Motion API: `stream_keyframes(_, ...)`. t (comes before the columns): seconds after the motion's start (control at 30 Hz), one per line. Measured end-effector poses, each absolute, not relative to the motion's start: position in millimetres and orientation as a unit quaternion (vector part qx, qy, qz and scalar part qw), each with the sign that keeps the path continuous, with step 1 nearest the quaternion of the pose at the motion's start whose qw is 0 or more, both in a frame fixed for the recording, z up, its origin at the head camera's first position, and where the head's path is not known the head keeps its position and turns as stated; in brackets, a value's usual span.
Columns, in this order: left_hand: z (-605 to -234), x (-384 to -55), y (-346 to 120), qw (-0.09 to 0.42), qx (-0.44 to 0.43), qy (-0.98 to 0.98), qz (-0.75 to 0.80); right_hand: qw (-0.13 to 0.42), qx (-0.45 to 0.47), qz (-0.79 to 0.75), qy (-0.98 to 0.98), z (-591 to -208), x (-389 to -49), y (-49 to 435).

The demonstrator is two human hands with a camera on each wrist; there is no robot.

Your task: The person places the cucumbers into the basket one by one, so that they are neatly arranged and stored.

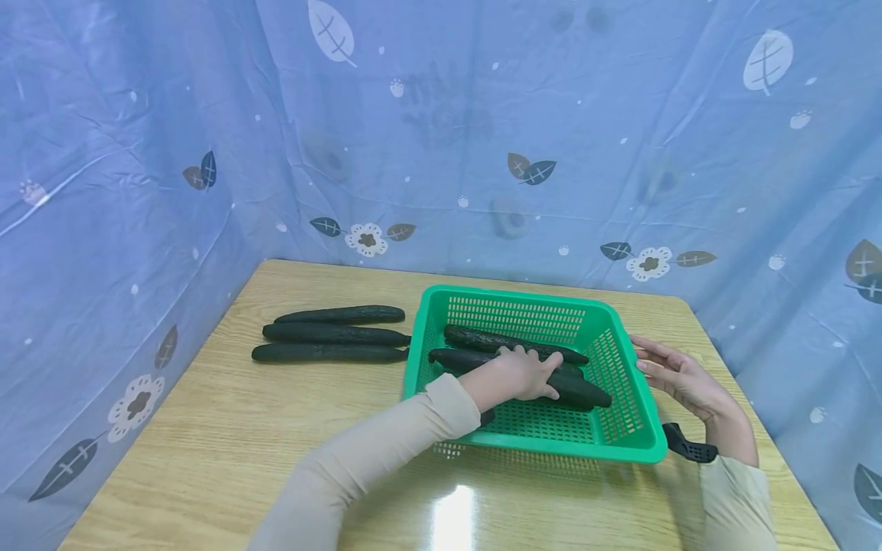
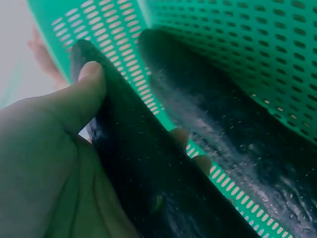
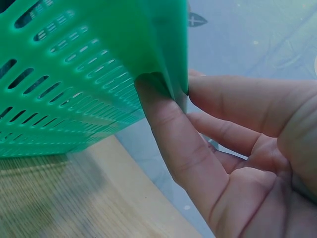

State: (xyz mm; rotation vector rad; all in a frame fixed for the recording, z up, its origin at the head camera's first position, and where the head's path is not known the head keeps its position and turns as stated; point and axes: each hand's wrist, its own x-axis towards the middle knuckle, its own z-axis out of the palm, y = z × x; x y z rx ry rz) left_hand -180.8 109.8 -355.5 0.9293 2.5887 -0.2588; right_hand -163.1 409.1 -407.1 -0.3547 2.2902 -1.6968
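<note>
A green plastic basket with slotted walls holds several long dark green cucumbers. My left hand reaches into it and grips one cucumber, thumb along one side and fingertips showing round the other. Beside that, a second, bumpy cucumber lies along the basket wall. At the basket's right end, my right hand holds the rim. In the right wrist view a finger tucks under the lip and the thumb sits against its outer face.
Three more cucumbers lie side by side on the wooden table, left of the basket. A blue patterned curtain hangs behind the table and along its sides. A black strap is on the right wrist.
</note>
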Motion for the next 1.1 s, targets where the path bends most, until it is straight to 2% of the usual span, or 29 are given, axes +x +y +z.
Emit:
stream_keyframes(0.33,-375.0,-177.4,121.7,0.179,0.319,0.922,-0.128,0.135,-0.133,-0.589,0.786,-407.8,-164.2,407.0)
stream_keyframes(0.8,-386.3,-173.0,126.4,0.119,0.334,0.915,-0.191,0.137,-0.148,-0.603,0.772,-409.0,-166.0,409.6)
stream_keyframes(1.1,-398.4,-182.7,125.8,0.077,0.352,0.909,-0.209,0.137,-0.152,-0.607,0.768,-409.2,-165.6,410.5)
